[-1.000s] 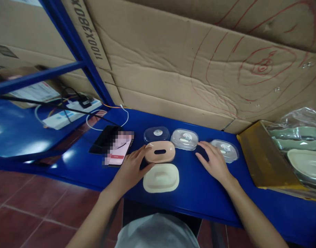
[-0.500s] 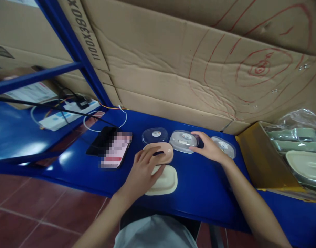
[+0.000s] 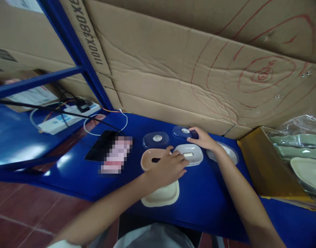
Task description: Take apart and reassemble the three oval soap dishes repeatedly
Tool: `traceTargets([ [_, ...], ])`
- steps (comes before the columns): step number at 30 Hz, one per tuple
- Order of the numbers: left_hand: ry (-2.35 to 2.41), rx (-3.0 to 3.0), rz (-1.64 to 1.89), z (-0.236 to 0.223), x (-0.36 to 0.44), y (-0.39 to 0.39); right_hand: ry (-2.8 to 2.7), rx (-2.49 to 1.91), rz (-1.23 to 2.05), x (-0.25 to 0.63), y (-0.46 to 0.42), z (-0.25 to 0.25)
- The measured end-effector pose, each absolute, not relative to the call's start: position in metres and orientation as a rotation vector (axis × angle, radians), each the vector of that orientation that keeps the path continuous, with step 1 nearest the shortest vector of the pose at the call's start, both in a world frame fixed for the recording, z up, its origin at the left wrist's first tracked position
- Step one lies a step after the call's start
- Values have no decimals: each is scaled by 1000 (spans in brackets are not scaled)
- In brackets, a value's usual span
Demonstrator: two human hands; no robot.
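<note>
My right hand [image 3: 203, 138] has its thumb and index finger around the right end of a clear plastic lid [image 3: 180, 132] with a round sticker. Just in front of that lid sits a pale grey oval dish [image 3: 195, 155] with a slot in its middle, uncovered. My left hand [image 3: 170, 168] is over the grey dish's left edge, fingers apart; whether they touch it I cannot tell. Partly under this hand lies a peach dish [image 3: 148, 159] with a dark slot. Nearer to me is a cream dish [image 3: 161, 195], partly covered by my left forearm.
Another clear lid [image 3: 149, 140] lies at the back left. Right of my hand is a lidded grey dish [image 3: 231, 155], beside a cardboard box [image 3: 271, 165] of wrapped green and cream pieces. A phone [image 3: 116, 153] and a power strip [image 3: 70, 117] lie left; cardboard [image 3: 158, 82] walls the back.
The clear lid has come off the grey dish and moved back in my right hand. My left hand has moved right, from the peach dish to the grey one.
</note>
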State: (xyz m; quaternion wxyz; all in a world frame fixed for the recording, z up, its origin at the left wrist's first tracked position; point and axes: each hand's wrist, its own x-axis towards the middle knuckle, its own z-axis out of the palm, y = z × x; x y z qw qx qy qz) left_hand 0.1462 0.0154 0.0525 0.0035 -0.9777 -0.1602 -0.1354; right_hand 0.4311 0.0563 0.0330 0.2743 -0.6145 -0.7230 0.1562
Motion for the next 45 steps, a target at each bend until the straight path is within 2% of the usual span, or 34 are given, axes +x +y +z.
traceTargets([
  [7,-486,-3060,-474,51,143,8,-1976,-1659,416,425,45,30],
  [12,-702,-2962,-586,46,128,10,-1979,-1622,422,413,-26,41],
  [15,-715,-2963,-532,42,124,11,-2067,-1605,477,410,-71,38],
  [20,-648,-3030,-460,40,124,18,-2195,-1628,369,412,-97,26],
  [27,-680,-3096,-701,41,115,16,-2239,-1560,353,412,-102,35],
  [33,-749,-2936,-1006,45,117,6,-2021,-1581,239,417,-88,39],
  [40,-403,-3042,-556,35,112,-11,-2029,-1584,324,411,-55,28],
  [45,-244,-3079,-493,34,113,-18,-2094,-1600,344,407,-36,17],
])
